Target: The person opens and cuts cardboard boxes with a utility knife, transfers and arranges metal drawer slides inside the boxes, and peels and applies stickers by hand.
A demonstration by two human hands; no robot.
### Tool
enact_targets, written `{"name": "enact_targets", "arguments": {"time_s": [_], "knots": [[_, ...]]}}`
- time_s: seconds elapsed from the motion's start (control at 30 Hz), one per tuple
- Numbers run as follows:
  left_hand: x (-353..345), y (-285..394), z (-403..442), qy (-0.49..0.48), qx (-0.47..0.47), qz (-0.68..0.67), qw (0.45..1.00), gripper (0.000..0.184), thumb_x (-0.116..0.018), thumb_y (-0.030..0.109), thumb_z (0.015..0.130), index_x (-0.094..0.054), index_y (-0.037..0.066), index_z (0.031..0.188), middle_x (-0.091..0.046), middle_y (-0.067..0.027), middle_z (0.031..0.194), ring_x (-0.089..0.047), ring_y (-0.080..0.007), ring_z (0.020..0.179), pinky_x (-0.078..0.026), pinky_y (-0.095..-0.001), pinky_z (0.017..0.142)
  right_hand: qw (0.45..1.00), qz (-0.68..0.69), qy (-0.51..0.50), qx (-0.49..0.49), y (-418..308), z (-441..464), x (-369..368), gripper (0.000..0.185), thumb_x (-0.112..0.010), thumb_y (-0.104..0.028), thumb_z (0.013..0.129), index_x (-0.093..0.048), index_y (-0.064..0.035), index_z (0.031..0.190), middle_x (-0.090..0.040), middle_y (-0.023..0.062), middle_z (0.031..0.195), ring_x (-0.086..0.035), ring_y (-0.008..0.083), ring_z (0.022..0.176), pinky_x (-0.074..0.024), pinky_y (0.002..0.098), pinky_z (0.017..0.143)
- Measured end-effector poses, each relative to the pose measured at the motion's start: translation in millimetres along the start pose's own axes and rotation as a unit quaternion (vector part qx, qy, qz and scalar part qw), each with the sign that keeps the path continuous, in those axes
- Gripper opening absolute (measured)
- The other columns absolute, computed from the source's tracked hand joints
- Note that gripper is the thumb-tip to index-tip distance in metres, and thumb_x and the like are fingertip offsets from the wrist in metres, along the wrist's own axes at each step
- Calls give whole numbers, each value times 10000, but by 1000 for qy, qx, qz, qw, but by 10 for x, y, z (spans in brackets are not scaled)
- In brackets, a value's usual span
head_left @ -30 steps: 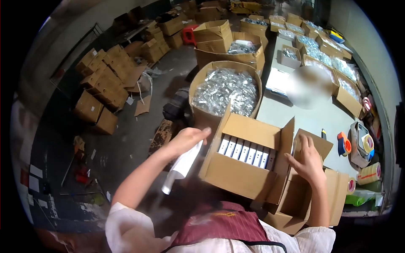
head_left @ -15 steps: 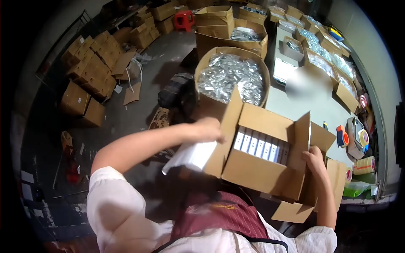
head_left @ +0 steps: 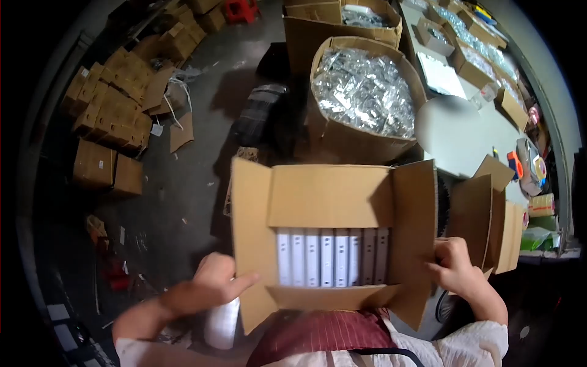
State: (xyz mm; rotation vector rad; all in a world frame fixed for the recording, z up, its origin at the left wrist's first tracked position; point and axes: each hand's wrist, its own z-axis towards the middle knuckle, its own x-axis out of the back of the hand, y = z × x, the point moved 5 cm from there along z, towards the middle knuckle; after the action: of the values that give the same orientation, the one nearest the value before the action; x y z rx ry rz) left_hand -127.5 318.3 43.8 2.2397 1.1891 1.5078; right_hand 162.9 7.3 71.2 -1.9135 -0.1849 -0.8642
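An open cardboard box (head_left: 330, 196) is in front of my body, its flaps standing up and out. Inside stands a row of several slim white pieces (head_left: 327, 257) with small dark marks on their ends. My left hand (head_left: 220, 278) is closed at the left flap, its thumb over the flap's inner face. Below that hand hangs a white, smooth, rolled-looking thing (head_left: 222, 327); whether the fingers also hold it is hidden. My right hand (head_left: 454, 264) grips the outer edge of the right flap, fingers curled.
A large carton (head_left: 367, 137) full of clear plastic packets is just beyond the box. On the right, a table (head_left: 471, 156) bears trays of packets, tape rolls (head_left: 541, 206) and a tape dispenser (head_left: 515, 165). Another open carton (head_left: 471, 211) stands right. Stacked cartons (head_left: 113, 107) line the left.
The box has moved left and closer to my body and turned square to me. Both hands have moved with it, and the white thing has dropped lower with my left hand.
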Motion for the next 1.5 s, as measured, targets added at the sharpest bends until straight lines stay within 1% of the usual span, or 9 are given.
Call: {"name": "enact_targets", "arguments": {"time_s": [0.07, 0.43, 0.6, 0.87, 1.03, 1.13, 1.27, 1.3, 1.5], "knots": [[24, -237, -242, 72, -14, 29, 997, 371, -682, 376, 860, -712, 11, 800, -633, -226, 668, -647, -393, 637, -492, -450, 575, 999, -15, -13, 40, -84, 183, -403, 327, -750, -196, 773, -567, 21, 609, -545, 191, 598, -563, 388, 536, -437, 433, 492], [-793, -2157, 79, -68, 159, -62, 983, 447, -678, 435, 826, -718, -11, 827, -675, -242, 788, -687, -383, 785, -523, -441, 695, 997, -58, -35, -35, 609, 1158, -2736, 333, -717, -328, 748, -675, -12, 651, -641, 216, 651, -667, 395, 658, -548, 469, 647], [-1141, -2181, 826, -151, 162, 66, 973, 416, -708, 401, 818, -724, -13, 851, -675, -235, 762, -685, -368, 760, -514, -440, 703, 986, -98, -22, -136, 945, 1129, -2983, 238, -650, -254, 690, -682, -23, 644, -665, 214, 685, -681, 391, 684, -564, 478, 683], [-1972, -2167, 2155, -94, 54, 72, 991, 396, -670, 357, 769, -708, -37, 771, -676, -263, 796, -685, -429, 829, -539, -499, 743, 950, -239, 96, -179, 1719, 1341, -2987, 198, -656, -215, 696, -666, -39, 607, -654, 201, 629, -680, 351, 590, -565, 463, 581], [-2762, -2230, 3004, -102, 92, 71, 988, 364, -632, 311, 754, -730, -31, 832, -706, -256, 897, -702, -416, 902, -556, -493, 798, 926, -238, 51, -287, 2654, 1660, -3505, 225, -649, -237, 772, -718, -23, 770, -713, 203, 818, -713, 345, 794, -571, 456, 695], [-2730, -1933, 2939, -133, 88, 100, 982, 365, -602, 308, 814, -732, -31, 853, -709, -254, 928, -697, -413, 944, -551, -498, 822, 938, -223, -4, -264, 2630, 1673, -3428, 204, -640, -198, 778, -705, -8, 817, -701, 203, 814, -704, 351, 761, -572, 447, 682], [-2607, -1960, 2798, -139, 82, 110, 981, 453, -605, 414, 877, -725, -20, 932, -711, -244, 907, -700, -417, 914, -541, -511, 824, 911, -332, 151, -191, 2451, 1464, -3567, 288, -648, -158, 763, -618, 12, 994, -641, 196, 986, -676, 347, 682, -573, 438, 639], [-2584, -1982, 2774, -113, 69, 107, 985, 483, -620, 456, 878, -708, -16, 929, -711, -235, 890, -701, -416, 889, -539, -511, 818, 931, -214, 17, -296, 2489, 1422, -3594, 507, -592, -152, 801, -511, 103, 1231, -564, 286, 1222, -672, 385, 921, -547, 491, 821], [-2645, -1924, 2642, -35, 78, 122, 989, 457, -635, 456, 885, -646, -1, 873, -712, -212, 855, -699, -415, 855, -541, -502, 788, 927, -369, 9, -74, 1584, 1318, -3839, 707, -524, -142, 879, -279, 107, 1494, -165, 307, 1597, -180, 424, 1496, -189, 534, 1207]]}}
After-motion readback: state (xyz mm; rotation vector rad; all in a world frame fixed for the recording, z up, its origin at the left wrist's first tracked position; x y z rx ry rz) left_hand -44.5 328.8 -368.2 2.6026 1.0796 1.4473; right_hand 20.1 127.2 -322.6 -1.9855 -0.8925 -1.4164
